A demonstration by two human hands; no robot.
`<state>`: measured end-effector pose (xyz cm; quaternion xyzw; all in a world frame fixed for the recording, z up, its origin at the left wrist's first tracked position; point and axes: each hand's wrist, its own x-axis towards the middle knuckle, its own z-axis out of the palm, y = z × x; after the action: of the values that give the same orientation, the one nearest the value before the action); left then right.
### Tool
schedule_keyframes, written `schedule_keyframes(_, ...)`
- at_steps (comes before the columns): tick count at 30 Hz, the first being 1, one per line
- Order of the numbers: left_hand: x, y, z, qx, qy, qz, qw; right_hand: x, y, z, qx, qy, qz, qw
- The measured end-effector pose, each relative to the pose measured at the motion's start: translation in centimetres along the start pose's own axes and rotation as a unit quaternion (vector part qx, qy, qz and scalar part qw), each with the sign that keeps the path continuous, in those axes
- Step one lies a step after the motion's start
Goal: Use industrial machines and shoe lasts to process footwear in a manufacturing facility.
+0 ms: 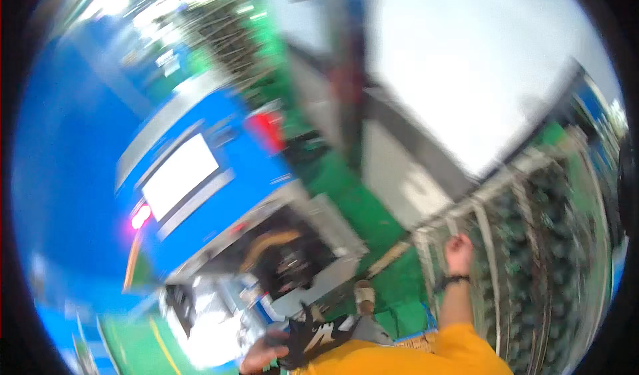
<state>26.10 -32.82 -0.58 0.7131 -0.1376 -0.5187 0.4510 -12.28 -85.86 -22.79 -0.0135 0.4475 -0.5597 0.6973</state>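
Note:
My right hand (458, 249), with a dark band on its wrist, is stretched forward beside a pale metal rack (484, 225). Its fingers look curled closed next to one of the rack's bars; whether they grip the bar or something small cannot be made out. Low in the view, my left hand (265, 354) is close to my body, smeared by motion, next to a black fabric item (324, 333) with a white mark. Its fingers are too blurred to read. Rows of dark, rounded parts (556, 242) fill the rack on the right.
At left stands a blue machine (219, 152) with a bright screen (180, 177) and a dark opening (283, 255) below. A large grey-white cabinet (413, 168) rises ahead. Green floor (363, 208) runs between them. A bright, shiny bundle (210, 322) sits low at left.

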Motion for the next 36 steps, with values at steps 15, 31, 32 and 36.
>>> schedule_keyframes(15, -10.5, -31.3, -27.0, 0.034, 0.574, -0.162, 0.802, -48.1, 29.5, 34.1, -0.373, -0.656, -0.521, 0.399)
schedule_keyframes(31, 19.3, -23.0, -52.9, 0.035, 0.635, -0.013, 0.772, -49.3, 39.1, 34.5, -0.546, -0.371, -0.732, 0.169)
schedule_keyframes(32, 20.2, -22.4, -54.1, 0.011, 0.627, -0.017, 0.779, -49.0, 38.8, 34.3, -0.569, -0.350, -0.731, 0.139)
schedule_keyframes(36, 22.6, -18.7, -53.1, -0.001, 0.671, -0.114, 0.733, -49.5, 39.2, 34.4, -0.518, -0.339, -0.773, 0.140)
